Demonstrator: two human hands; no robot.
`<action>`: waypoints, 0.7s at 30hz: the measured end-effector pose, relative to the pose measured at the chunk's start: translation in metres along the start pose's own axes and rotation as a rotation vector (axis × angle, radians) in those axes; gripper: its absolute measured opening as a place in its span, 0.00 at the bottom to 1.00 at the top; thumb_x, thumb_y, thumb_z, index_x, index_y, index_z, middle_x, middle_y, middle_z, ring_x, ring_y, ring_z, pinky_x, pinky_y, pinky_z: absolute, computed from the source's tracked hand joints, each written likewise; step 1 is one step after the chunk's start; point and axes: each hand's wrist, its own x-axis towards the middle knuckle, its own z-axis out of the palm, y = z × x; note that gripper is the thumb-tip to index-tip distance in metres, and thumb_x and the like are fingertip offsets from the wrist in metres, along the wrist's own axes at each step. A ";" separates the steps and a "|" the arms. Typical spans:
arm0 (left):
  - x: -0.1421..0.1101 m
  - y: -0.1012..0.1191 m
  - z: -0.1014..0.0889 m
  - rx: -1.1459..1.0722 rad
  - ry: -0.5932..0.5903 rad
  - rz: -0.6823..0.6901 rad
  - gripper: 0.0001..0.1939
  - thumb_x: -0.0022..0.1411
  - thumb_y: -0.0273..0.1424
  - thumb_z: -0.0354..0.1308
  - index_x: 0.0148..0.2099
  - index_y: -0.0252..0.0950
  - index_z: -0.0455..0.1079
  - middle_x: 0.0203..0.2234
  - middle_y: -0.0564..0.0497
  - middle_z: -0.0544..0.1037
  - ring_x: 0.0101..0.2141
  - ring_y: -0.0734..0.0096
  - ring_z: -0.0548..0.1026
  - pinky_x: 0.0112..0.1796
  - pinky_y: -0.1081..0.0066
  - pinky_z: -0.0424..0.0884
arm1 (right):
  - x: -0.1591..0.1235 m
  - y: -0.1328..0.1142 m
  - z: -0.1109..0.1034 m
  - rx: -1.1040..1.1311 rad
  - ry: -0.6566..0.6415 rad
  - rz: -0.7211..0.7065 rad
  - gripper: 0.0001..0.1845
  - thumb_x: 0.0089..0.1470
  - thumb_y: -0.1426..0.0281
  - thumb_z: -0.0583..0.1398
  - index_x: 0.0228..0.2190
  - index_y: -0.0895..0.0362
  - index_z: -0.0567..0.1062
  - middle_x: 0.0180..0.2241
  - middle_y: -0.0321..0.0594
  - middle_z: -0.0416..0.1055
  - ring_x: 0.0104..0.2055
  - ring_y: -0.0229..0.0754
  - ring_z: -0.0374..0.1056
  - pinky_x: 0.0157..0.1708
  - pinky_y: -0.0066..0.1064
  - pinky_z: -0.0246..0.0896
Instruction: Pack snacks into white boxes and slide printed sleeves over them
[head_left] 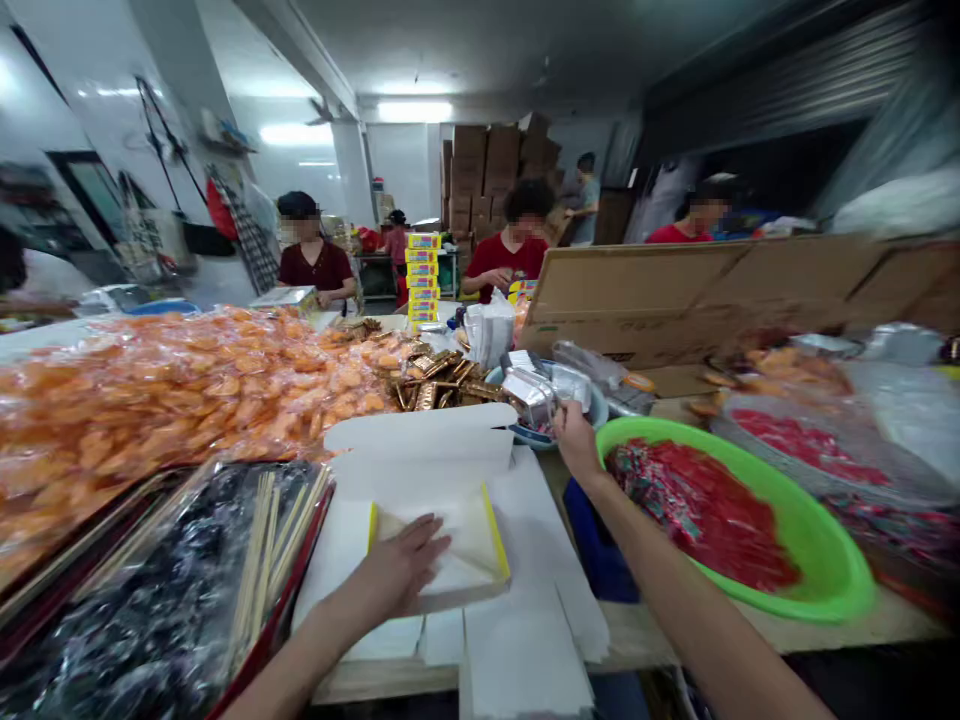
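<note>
My left hand [405,562] lies with its fingers spread inside an open white cardboard box [420,435] with yellow inner edges. The box rests on flat white card sheets [517,630]. My right hand [576,440] reaches over a blue bowl [536,437], its fingers closed at the edge of a silver packet [571,387]. Other silver packets [529,390] fill the bowl. Gold-wrapped bars [435,380] are heaped just left of the bowl. The fingertips of my right hand are partly blurred.
Orange wrapped pieces [202,390] cover the left of the table. Nearer lies a tray of dark wrapped pieces [165,570] and wooden sticks [270,540]. A green basin [847,565] holds red packets. A large cardboard box [637,290] stands behind; several people work beyond.
</note>
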 end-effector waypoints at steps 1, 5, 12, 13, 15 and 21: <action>0.000 0.001 -0.002 -0.003 0.012 -0.025 0.23 0.61 0.25 0.50 0.59 0.35 0.61 0.57 0.43 0.65 0.57 0.59 0.62 0.54 0.60 0.64 | -0.001 0.003 -0.003 0.004 0.007 0.009 0.21 0.54 0.62 0.44 0.41 0.60 0.67 0.28 0.48 0.71 0.28 0.49 0.68 0.30 0.35 0.58; 0.007 0.008 -0.012 0.012 0.035 -0.111 0.18 0.62 0.27 0.49 0.54 0.37 0.66 0.53 0.44 0.69 0.52 0.58 0.67 0.49 0.59 0.67 | -0.007 0.008 -0.015 0.003 0.059 0.034 0.21 0.56 0.62 0.43 0.43 0.60 0.66 0.29 0.46 0.71 0.27 0.45 0.67 0.30 0.34 0.59; 0.044 0.005 -0.018 0.049 -0.033 -0.209 0.13 0.64 0.25 0.45 0.38 0.31 0.72 0.37 0.41 0.75 0.44 0.58 0.71 0.43 0.60 0.69 | -0.015 -0.010 -0.036 0.001 0.224 0.044 0.18 0.55 0.61 0.46 0.38 0.59 0.67 0.26 0.42 0.69 0.27 0.44 0.66 0.32 0.35 0.60; 0.048 0.003 -0.015 0.040 -0.031 -0.220 0.12 0.63 0.24 0.46 0.39 0.31 0.72 0.37 0.40 0.74 0.44 0.58 0.71 0.42 0.60 0.69 | -0.020 -0.016 -0.041 0.014 0.254 0.041 0.18 0.55 0.61 0.46 0.39 0.60 0.66 0.29 0.44 0.69 0.29 0.44 0.66 0.32 0.35 0.61; 0.052 0.000 -0.010 0.011 -0.012 -0.241 0.12 0.62 0.23 0.47 0.43 0.32 0.70 0.40 0.41 0.73 0.45 0.59 0.71 0.42 0.62 0.69 | -0.040 -0.032 -0.052 0.037 0.301 -0.023 0.18 0.56 0.61 0.47 0.40 0.60 0.66 0.33 0.47 0.69 0.33 0.44 0.67 0.35 0.36 0.62; 0.034 -0.004 -0.019 -0.087 0.137 -0.356 0.15 0.61 0.23 0.47 0.49 0.36 0.67 0.47 0.44 0.71 0.48 0.63 0.69 0.45 0.66 0.68 | -0.152 -0.086 -0.077 0.071 0.024 -0.898 0.12 0.54 0.72 0.56 0.41 0.50 0.71 0.36 0.39 0.75 0.36 0.40 0.71 0.35 0.30 0.68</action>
